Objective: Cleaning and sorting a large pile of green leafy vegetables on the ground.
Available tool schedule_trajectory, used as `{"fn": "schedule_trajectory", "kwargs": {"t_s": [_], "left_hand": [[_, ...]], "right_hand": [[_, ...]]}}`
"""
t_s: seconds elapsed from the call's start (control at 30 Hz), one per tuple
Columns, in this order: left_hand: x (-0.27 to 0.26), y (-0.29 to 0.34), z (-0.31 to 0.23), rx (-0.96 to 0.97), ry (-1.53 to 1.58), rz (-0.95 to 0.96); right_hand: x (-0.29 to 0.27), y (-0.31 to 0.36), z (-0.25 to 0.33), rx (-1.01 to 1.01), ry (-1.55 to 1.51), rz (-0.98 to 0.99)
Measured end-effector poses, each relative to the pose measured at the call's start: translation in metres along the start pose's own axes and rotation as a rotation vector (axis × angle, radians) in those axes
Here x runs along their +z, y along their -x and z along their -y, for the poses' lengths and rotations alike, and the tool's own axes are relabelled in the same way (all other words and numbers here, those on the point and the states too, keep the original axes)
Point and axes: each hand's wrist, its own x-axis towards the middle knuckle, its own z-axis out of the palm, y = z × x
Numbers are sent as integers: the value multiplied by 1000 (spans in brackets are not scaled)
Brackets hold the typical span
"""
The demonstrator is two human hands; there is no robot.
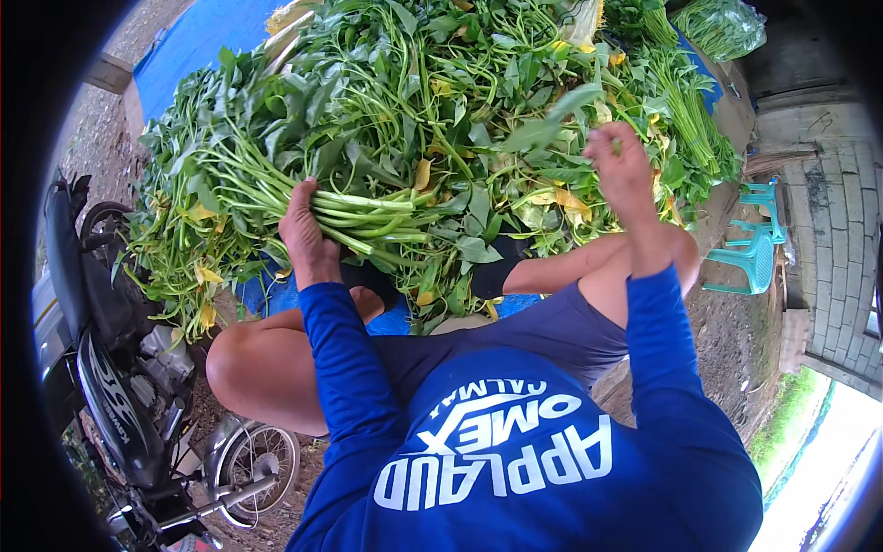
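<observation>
My left hand (306, 235) is closed around a thick bunch of leafy green stems (368, 216), which look like water spinach. The cut ends point right, and the leaves spread to the upper left over the heap. To the right, my raised right hand (622, 170) has its fingers pinched together with a bit of green between them. A green leaf (552, 120), smeared by motion, extends from beside those fingertips. Beneath both hands lies a large heap of loose greens (460, 101), with yellowed leaves mixed in.
Blue sheeting (207, 46) shows under the heap. Bundled greens (685, 115) lie along its right side, with a plastic bag of greens (722, 28) behind. A motorcycle (120, 396) stands at left; teal plastic stools (750, 258) are at right. My bent legs (267, 368) border the heap.
</observation>
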Motion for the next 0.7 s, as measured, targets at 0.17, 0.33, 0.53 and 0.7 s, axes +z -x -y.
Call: {"fn": "schedule_trajectory", "kwargs": {"t_s": [0.17,0.33,0.53,0.7], "left_hand": [[37,9,1,-17,2,15],[47,14,4,-59,-77,73],[41,22,6,-26,-124,42],[46,16,0,-110,-149,44]], "right_hand": [[21,-77,-87,-123,810,-406],[199,-85,-66,-147,360,226],[272,-117,-75,-77,452,180],[253,-146,-97,-18,295,380]]}}
